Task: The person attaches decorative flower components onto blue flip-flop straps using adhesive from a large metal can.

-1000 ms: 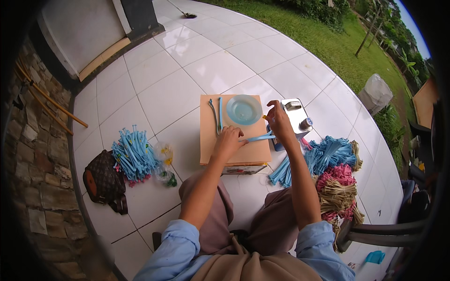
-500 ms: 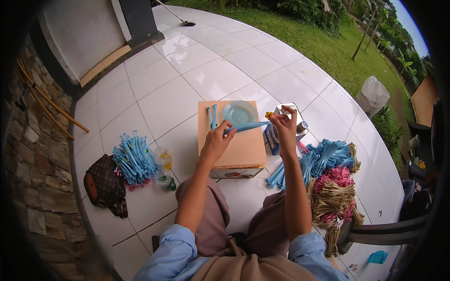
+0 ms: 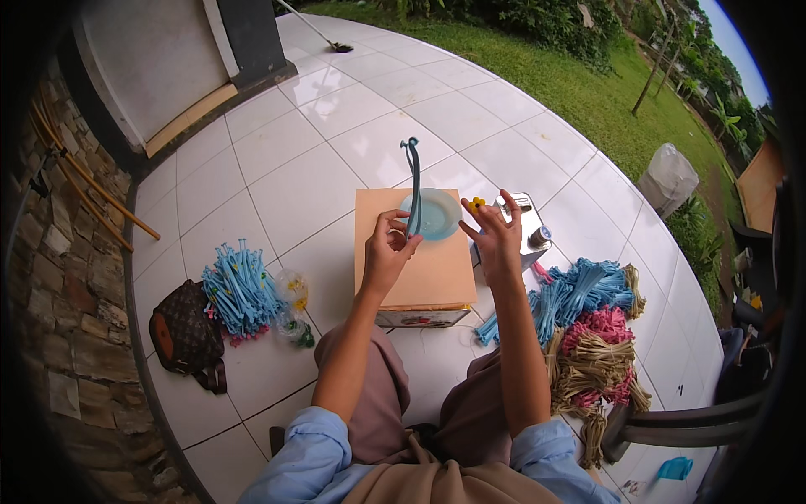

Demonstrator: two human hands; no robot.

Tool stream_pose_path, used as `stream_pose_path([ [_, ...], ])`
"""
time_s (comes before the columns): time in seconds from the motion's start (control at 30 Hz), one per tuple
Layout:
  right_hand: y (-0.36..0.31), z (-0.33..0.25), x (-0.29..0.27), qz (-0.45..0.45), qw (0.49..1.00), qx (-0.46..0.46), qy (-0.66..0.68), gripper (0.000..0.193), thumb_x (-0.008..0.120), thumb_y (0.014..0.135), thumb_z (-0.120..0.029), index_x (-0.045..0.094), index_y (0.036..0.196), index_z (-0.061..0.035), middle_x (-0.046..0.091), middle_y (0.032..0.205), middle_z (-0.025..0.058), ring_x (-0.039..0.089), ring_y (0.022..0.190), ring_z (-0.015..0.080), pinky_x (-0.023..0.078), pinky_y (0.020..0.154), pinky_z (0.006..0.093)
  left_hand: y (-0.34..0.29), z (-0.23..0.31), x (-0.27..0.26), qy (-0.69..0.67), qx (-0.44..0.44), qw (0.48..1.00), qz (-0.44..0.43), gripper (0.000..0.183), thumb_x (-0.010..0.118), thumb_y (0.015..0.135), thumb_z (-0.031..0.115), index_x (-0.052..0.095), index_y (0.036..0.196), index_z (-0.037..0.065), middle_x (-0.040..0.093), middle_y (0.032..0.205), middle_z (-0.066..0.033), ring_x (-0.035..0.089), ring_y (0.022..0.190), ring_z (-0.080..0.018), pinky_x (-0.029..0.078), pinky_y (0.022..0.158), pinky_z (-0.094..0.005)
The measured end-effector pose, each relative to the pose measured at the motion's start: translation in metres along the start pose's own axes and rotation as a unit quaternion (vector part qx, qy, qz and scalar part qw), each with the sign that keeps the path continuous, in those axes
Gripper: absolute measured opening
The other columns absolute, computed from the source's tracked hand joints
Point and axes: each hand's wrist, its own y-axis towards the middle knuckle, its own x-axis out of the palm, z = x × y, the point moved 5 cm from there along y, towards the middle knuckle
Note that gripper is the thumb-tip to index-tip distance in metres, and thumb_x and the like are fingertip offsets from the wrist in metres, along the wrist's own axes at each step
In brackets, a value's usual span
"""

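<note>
My left hand [image 3: 389,250] pinches a folded blue strap [image 3: 416,181] between thumb and fingers. The strap rises above my hand, in front of the bowl, with small curled ends at its top. My right hand [image 3: 498,239] is raised beside the bowl, thumb and some fingers spread. A small yellow flower [image 3: 477,204] appears held among its fingers, though the exact grip is hard to see. Below both hands is a cardboard-topped box [image 3: 432,273], with a translucent blue bowl [image 3: 445,227] on its far part.
A metal can [image 3: 537,217] stands right of the box. Bundles of blue straps [image 3: 579,286], pink and beige ones [image 3: 600,357] lie at right. More blue straps [image 3: 239,286], small clear bags [image 3: 292,296] and a brown backpack [image 3: 186,326] lie left.
The strap was stretched between both hands over the box; now it stands upright from my left hand alone. My right hand has come off it, its fingers wider apart.
</note>
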Motion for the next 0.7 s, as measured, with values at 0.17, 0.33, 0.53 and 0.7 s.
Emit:
stream_pose_path([
  [0.17,0.000,0.012,0.008,-0.028,0.999,0.032,-0.017,0.063,0.060,0.080,-0.002,0.021,0.130,-0.0076,0.056,0.093,0.0072,0.054,0.102,0.0216,0.043,0.087,0.0466,-0.001,0.004,0.000,0.016,0.032,0.999,0.024,0.047,0.067,0.075,0.000,0.047,0.118,0.003,0.050,0.075,0.0000,0.051,0.063,-0.0048,0.043,0.057,-0.0178],
  [0.33,0.004,0.023,0.005,-0.022,0.999,0.039,-0.023,0.073,0.063,0.077,-0.007,0.015,0.132,-0.0080,0.051,0.103,0.0160,0.051,0.110,0.0344,0.041,0.089,0.0529,0.000,0.000,-0.001,0.018,0.025,0.999,0.030,0.039,0.067,0.077,0.006,0.055,0.115,0.005,0.054,0.072,-0.0007,0.052,0.060,-0.0059,0.045,0.058,-0.0204],
  [0.53,-0.004,0.025,0.022,-0.035,0.996,0.085,-0.003,0.074,0.063,0.077,-0.007,0.015,0.133,-0.0084,0.050,0.103,0.0154,0.051,0.108,0.0299,0.040,0.087,0.0517,-0.005,0.011,-0.002,-0.021,0.086,0.996,0.030,0.036,0.061,0.080,0.004,0.049,0.114,0.003,0.049,0.068,0.0007,0.046,0.060,-0.0057,0.040,0.058,-0.0196],
  [0.7,-0.003,0.019,0.026,-0.062,0.997,0.055,0.008,0.070,0.062,0.079,-0.005,0.016,0.132,-0.0087,0.054,0.094,0.0080,0.054,0.102,0.0241,0.041,0.086,0.0477,-0.005,0.011,0.003,-0.023,0.096,0.995,0.008,0.034,0.060,0.081,0.004,0.047,0.113,0.003,0.048,0.067,-0.0007,0.047,0.062,-0.0072,0.041,0.059,-0.0211],
])
